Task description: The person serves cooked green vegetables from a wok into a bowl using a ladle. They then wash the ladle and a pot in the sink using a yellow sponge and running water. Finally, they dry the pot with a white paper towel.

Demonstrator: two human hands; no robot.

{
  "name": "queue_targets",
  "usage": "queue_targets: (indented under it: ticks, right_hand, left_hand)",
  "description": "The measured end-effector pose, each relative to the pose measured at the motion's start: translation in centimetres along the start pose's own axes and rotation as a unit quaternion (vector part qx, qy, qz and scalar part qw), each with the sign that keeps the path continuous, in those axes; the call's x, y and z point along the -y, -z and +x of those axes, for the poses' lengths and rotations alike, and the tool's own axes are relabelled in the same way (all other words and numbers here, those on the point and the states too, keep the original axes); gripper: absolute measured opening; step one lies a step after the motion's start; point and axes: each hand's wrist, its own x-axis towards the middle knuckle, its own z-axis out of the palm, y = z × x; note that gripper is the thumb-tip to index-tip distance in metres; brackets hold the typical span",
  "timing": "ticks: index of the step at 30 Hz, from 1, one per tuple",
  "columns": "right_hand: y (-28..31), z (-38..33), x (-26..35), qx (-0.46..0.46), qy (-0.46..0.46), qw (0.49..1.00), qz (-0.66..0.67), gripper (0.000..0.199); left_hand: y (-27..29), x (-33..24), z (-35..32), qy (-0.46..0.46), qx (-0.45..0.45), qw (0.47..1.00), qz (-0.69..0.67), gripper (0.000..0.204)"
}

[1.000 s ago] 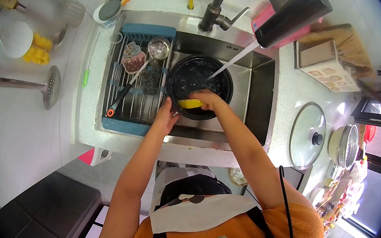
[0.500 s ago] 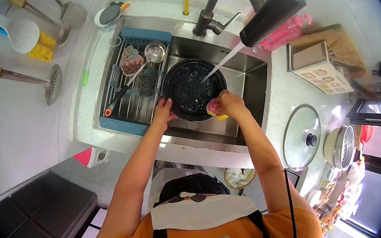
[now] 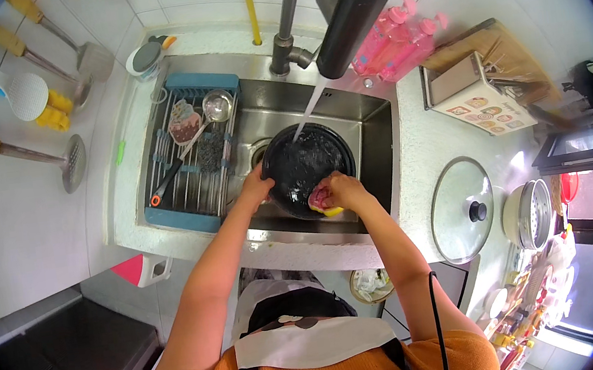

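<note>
A round black pot (image 3: 305, 161) sits tilted in the stainless steel sink (image 3: 371, 123), wet inside. Water streams from the dark faucet (image 3: 353, 20) into its far side. My left hand (image 3: 254, 190) grips the pot's left rim. In my right hand (image 3: 345, 192) is a pink and yellow sponge (image 3: 322, 198), pressed against the pot's near right inner wall. The pot's underside is hidden.
Left of the pot, a blue-ended drying rack (image 3: 197, 226) holds a strainer ladle (image 3: 217, 107), a scrubber and a patterned sponge. Pink soap bottles (image 3: 397, 41), a chopstick holder (image 3: 476, 98) and a glass lid (image 3: 462, 209) stand to the right. Utensils hang on the left wall.
The view has shifted. The pot has moved right and nearer in the sink, uncovering the drain at its left. My right hand with the sponge has moved further inside the pot.
</note>
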Motion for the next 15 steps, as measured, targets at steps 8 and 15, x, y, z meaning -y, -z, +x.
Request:
queue_targets:
  ticks: [8, 15]
  right_hand:
    - [1.2, 2.5, 3.5, -0.247, 0.317, 0.916, 0.016, 0.037]
    - [1.5, 7.6, 3.6, -0.243, 0.3, 0.915, -0.119, 0.03]
  left_hand:
    - [-2.5, -0.3, -2.5, -0.005, 0.016, 1.0, -0.016, 0.061]
    - [-2.5, 1.0, -2.4, -0.015, 0.009, 1.0, -0.022, 0.063]
